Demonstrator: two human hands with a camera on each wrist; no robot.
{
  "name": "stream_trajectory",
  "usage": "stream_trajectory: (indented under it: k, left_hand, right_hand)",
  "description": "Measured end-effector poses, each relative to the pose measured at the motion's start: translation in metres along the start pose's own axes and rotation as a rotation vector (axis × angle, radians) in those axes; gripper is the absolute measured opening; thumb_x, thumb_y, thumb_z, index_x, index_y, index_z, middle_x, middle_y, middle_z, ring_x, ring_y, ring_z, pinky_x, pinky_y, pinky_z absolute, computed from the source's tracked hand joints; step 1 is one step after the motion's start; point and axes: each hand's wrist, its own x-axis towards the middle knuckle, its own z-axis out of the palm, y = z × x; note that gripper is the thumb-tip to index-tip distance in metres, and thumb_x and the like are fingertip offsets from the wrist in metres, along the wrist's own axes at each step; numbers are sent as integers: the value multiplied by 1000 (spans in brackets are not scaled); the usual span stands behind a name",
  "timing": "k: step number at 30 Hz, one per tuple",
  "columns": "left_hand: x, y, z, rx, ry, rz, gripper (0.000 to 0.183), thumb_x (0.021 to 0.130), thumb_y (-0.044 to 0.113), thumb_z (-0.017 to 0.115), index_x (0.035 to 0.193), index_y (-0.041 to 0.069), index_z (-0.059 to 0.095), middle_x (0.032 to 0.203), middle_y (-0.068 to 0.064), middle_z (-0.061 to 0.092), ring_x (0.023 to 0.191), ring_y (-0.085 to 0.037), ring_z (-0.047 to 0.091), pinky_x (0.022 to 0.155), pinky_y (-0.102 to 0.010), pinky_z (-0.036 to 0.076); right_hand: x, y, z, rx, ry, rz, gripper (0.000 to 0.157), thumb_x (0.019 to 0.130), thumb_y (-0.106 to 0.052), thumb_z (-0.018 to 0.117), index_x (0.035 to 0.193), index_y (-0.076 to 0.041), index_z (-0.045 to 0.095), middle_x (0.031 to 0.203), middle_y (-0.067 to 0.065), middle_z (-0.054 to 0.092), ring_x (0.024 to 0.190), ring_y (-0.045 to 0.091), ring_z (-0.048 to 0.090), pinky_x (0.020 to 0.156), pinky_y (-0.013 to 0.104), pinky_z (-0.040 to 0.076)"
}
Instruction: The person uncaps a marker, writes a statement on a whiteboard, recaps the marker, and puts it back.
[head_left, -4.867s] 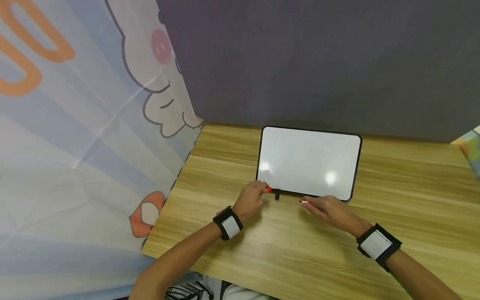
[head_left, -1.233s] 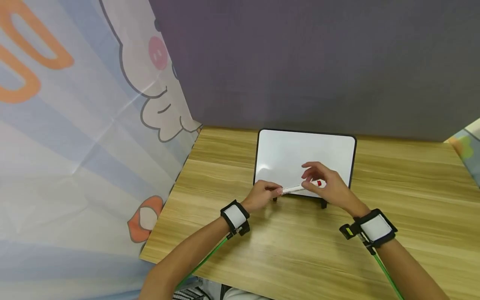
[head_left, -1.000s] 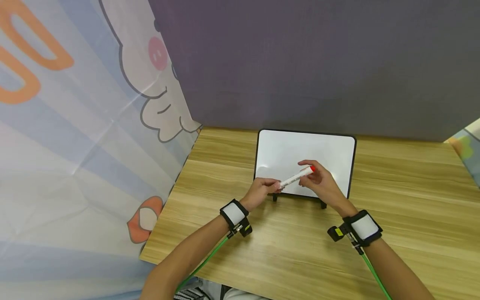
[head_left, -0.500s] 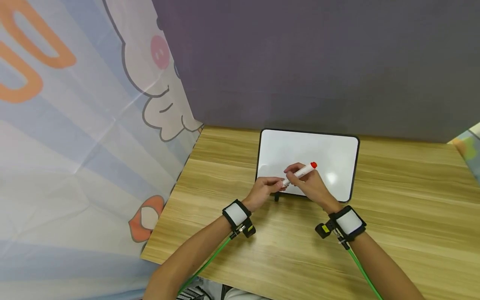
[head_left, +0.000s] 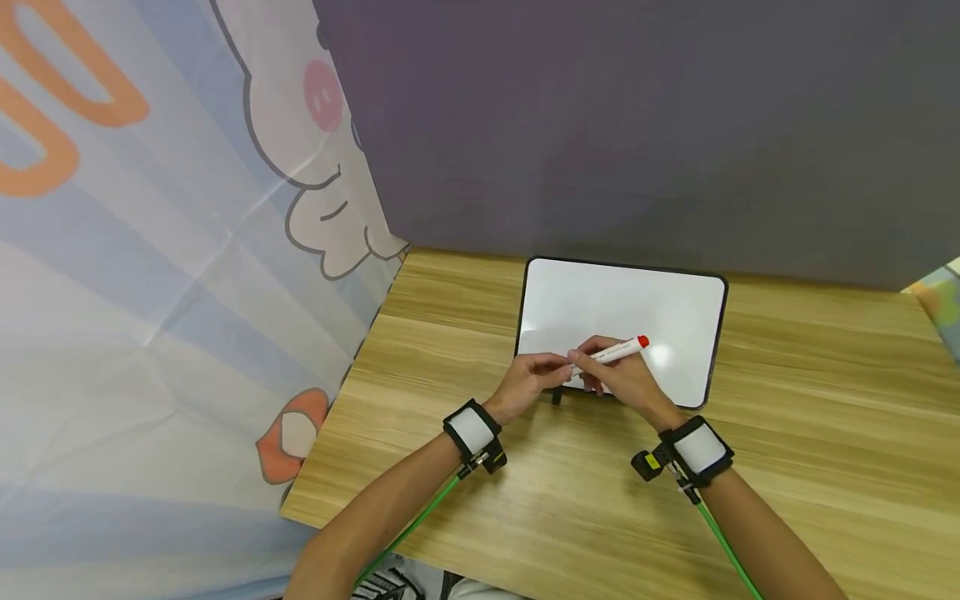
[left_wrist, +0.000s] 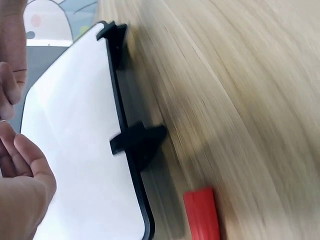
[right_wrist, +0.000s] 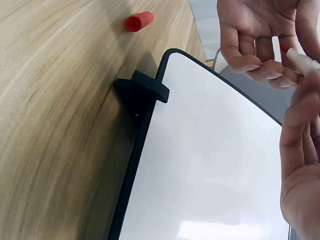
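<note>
A white marker [head_left: 618,350] with a red rear end [head_left: 642,341] slants over the lower part of a whiteboard [head_left: 626,300]. My right hand [head_left: 626,383] grips its body between thumb and fingers. At the front end, my left hand [head_left: 528,385] has thumb and fingertips closed in on the collar. The uncapped red nib [right_wrist: 284,48] shows inside the left hand's curl in the right wrist view; the left wrist view hides the marker. A loose red cap [left_wrist: 202,215] lies on the table beyond the board's left corner.
The black-framed board leans on black feet [left_wrist: 139,141] on the wood-grain table [head_left: 450,333]. A dark grey panel [head_left: 637,125] rises behind it. A printed cloth [head_left: 150,333] hangs along the left side. Green cables [head_left: 723,542] run from both wristbands.
Earlier the left hand alone held the marker while the right hovered open beside it. The right fingers have since closed round the body, and the marker has tilted lower. The board stays put.
</note>
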Motion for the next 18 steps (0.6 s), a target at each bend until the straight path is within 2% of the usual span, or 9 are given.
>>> stream_trajectory:
  k: [2,5,8,11,13,15,18]
  left_hand:
    - [1,1,-4,26,14,7,30,95,10,50,115,-11,58,117,-30,57,89,-6,57,91,-30,48]
    - [6,1,-12,93,67,24,29,96,13,48,114,-8,59,114,-28,58,92,-22,60,87,-31,49]
    - [16,-5,-22,157,164,35,26,95,17,51,110,-1,62,111,-22,61,94,-36,59,74,-25,47]
    - [26,-12,-30,183,290,33,22,93,19,56,106,3,64,105,-15,63,86,-31,57,65,-20,41]
    - [31,-12,-33,189,374,41,19,91,17,59,103,4,65,101,-13,63,80,-23,56,63,-19,40]
    - [35,-12,-35,198,447,53,17,89,14,60,101,4,64,98,-13,63,78,-13,53,64,-19,42]
    - [41,-13,-38,207,525,81,17,86,8,60,102,1,62,98,-15,61,77,-14,55,66,-19,44]
  right_hand:
    - [4,7,0,6,16,-1,23,91,-21,59,92,2,64,69,20,63,55,28,59,49,38,50]
    - [11,14,-1,43,69,1,31,90,-24,61,98,6,63,75,17,68,62,25,65,56,39,54]
    - [18,16,-2,60,128,-12,38,89,-27,62,105,7,61,84,14,70,71,21,69,65,34,57]
    - [23,15,-1,54,173,-35,38,89,-27,62,108,6,60,93,17,69,79,25,70,71,28,56]
    - [26,11,0,58,198,-50,35,89,-24,62,108,6,61,95,20,68,82,30,69,72,26,56]
    - [29,5,1,56,221,-60,32,89,-21,63,107,6,61,92,16,69,83,33,69,72,25,56]
    - [33,-4,3,43,244,-76,29,88,-17,63,106,6,62,89,11,70,82,35,68,72,24,56]
